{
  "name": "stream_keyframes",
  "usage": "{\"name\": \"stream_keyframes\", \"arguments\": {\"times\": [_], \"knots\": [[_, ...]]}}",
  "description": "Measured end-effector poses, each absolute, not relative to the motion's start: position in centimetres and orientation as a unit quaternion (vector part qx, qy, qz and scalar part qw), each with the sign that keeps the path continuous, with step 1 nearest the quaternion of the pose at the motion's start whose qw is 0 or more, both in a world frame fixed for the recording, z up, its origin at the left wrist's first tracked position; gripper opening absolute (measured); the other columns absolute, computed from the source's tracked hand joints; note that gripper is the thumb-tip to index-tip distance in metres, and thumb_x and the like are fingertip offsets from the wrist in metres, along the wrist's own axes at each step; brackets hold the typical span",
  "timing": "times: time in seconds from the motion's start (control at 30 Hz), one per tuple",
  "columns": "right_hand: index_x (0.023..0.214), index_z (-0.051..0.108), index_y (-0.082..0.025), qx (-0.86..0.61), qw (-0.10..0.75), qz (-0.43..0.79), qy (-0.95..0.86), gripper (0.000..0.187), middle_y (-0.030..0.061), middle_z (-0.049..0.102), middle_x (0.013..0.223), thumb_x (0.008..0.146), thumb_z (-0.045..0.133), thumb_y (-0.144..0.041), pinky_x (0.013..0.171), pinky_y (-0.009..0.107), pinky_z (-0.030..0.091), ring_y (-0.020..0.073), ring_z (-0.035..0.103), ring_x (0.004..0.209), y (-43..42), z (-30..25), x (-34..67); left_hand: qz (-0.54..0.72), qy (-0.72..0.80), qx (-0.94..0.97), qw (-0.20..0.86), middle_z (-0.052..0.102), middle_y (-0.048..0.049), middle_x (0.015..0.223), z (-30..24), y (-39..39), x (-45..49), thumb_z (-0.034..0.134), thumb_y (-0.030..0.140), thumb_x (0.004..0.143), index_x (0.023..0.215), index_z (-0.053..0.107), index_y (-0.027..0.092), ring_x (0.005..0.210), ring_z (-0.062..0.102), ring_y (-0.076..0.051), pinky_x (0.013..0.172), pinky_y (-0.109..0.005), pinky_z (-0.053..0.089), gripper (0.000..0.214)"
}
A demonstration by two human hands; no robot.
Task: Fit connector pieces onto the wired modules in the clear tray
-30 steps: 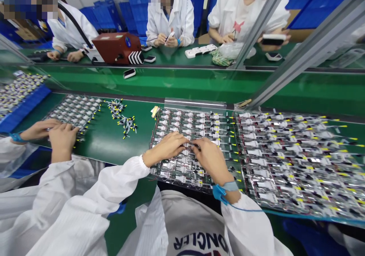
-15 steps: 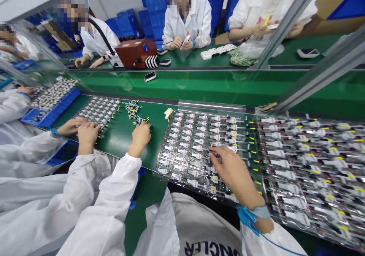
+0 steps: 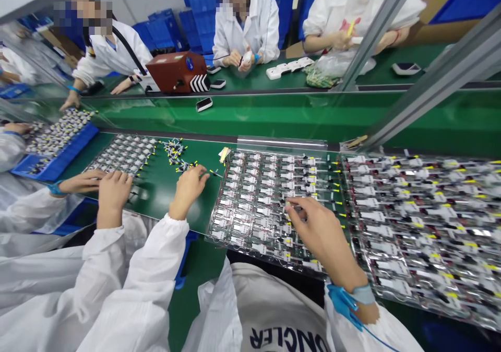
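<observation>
My left hand (image 3: pixel 190 189) is just right of a loose pile of small grey pieces with yellow tips (image 3: pixel 172 151). Its fingers are pinched, and one such yellow-tipped piece (image 3: pixel 216 173) sticks out at the fingertips. Over a clear plastic tray (image 3: pixel 209 232) filled with rows of small white parts (image 3: pixel 245 198) and thin wires, my right hand (image 3: pixel 317 229) has thumb and forefinger together at one part. What lies between them is mostly hidden. A blue strap (image 3: pixel 342 300) with a cord circles my right wrist.
A second filled tray (image 3: pixel 385 232) stands close on the right. To the left, a co-worker's hands (image 3: pixel 113 192) work at another tray (image 3: pixel 121 153), with a blue bin (image 3: pixel 74 151) beyond. A red-brown machine (image 3: pixel 176 72) and more people are across the line; a metal post (image 3: pixel 376 38) slants at right.
My left hand has lifted slightly away from the pile, with a yellow-tipped piece now showing at its fingertips. My right hand stays at nearly the same tray spot. A person across reaches toward the blue bin.
</observation>
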State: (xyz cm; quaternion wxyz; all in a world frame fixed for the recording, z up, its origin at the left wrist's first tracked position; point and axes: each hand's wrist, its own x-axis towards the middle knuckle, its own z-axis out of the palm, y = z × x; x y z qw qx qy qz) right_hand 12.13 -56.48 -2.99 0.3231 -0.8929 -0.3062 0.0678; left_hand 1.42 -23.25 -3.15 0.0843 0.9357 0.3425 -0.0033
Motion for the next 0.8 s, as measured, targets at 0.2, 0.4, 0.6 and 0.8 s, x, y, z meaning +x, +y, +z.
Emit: {"name": "stream_keyframes", "arguments": {"times": [0.2, 0.4, 0.6, 0.8], "knots": [[0.109, 0.072, -0.020, -0.889, 0.332, 0.073, -0.306, 0.033, 0.0091, 0.075, 0.103, 0.098, 0.046, -0.037, 0.070, 0.035, 0.049, 0.0220, 0.068, 0.074, -56.7, -3.2, 12.0, -0.033, 0.325, 0.938, 0.115, 0.073, -0.0097, 0.119, -4.5, -23.6, 2.3, 0.060, 0.028, 0.097, 0.127, 0.064, 0.020, 0.110, 0.068, -0.026, 0.094, -0.035, 0.050, 0.032], [0.109, 0.072, -0.018, -0.886, 0.335, 0.082, -0.309, 0.033, 0.0087, 0.074, 0.103, 0.098, 0.047, -0.037, 0.069, 0.035, 0.049, 0.0219, 0.068, 0.075, -56.7, -3.2, 12.1, -0.016, 0.330, 0.930, 0.160, 0.077, -0.0075, 0.110, -4.1, -23.2, 4.4, 0.060, 0.030, 0.097, 0.129, 0.064, 0.019, 0.104, 0.070, -0.024, 0.091, -0.031, 0.049, 0.034], [0.111, 0.071, -0.020, -0.879, 0.357, 0.082, -0.306, 0.031, 0.0089, 0.074, 0.102, 0.099, 0.047, -0.036, 0.071, 0.037, 0.051, 0.0223, 0.068, 0.074, -56.9, -2.4, 11.8, 0.047, 0.312, 0.931, 0.184, 0.077, -0.0036, 0.099, -1.5, -25.1, 4.3, 0.065, 0.024, 0.092, 0.098, 0.071, 0.021, 0.089, 0.070, -0.021, 0.081, -0.030, 0.050, 0.010], [0.120, 0.065, -0.021, -0.811, 0.421, 0.037, -0.405, 0.026, 0.0110, 0.070, 0.118, 0.102, 0.048, -0.030, 0.096, 0.044, 0.050, 0.0270, 0.064, 0.109, -54.9, -0.8, 10.3, 0.046, 0.115, 0.945, 0.302, 0.074, -0.0012, 0.096, 2.7, -32.7, 3.6, 0.066, 0.028, 0.092, 0.095, 0.070, 0.021, 0.083, 0.067, -0.017, 0.079, -0.030, 0.051, 0.008]]}}
